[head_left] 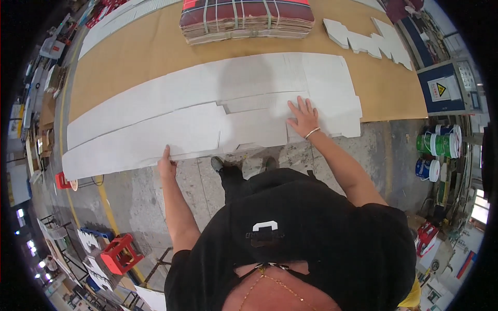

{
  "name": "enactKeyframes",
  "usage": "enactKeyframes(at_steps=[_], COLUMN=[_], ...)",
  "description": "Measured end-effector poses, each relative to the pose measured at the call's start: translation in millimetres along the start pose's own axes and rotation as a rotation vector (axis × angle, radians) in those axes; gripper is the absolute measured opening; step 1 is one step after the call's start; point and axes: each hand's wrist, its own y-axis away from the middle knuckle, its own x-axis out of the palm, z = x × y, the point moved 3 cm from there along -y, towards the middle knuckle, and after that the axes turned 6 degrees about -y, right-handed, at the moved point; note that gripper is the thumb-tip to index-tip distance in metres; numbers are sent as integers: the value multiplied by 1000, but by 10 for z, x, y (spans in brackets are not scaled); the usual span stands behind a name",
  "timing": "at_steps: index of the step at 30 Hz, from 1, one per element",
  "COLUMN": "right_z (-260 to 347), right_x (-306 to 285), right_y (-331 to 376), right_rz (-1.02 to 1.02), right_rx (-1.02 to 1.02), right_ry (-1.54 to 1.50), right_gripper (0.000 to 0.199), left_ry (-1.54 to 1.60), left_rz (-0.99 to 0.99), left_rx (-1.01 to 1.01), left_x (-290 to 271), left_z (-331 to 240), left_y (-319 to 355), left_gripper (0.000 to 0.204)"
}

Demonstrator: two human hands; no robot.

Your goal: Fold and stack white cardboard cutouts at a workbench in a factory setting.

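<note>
A long, white die-cut cardboard sheet [192, 83] lies across the table in front of me, with slits and notches along it. My right hand [305, 119] rests flat on its right part, fingers spread; a thin bracelet circles the wrist. At the near edge, my left hand [166, 166] pinches the cardboard, thumb on top and the other fingers mostly hidden at or below the edge. The near strip of the sheet reaches past the table's front toward me.
Brown board [394, 96] covers the table. A strapped stack of printed dark-red cardboard [246, 26] sits at the far side, beside white cut-out pieces [358, 41]. Paint buckets [438, 145] stand on the right. A red stool [121, 254] is at lower left.
</note>
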Motion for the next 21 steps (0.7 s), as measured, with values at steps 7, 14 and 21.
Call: enactKeyframes(at_steps=[7, 14, 21], right_z=[-141, -220, -177], right_x=[19, -9, -39], right_y=[31, 26, -17], right_rz=[10, 2, 12], right_rx=[53, 61, 8], right_ry=[-16, 0, -8], right_gripper=[66, 65, 66], left_ry=[-1213, 45, -1310], left_rz=[42, 126, 22], left_rx=[963, -64, 706], left_x=[1368, 312, 43], left_z=[-537, -350, -266], left_y=[471, 100, -414], left_gripper=[31, 48, 43])
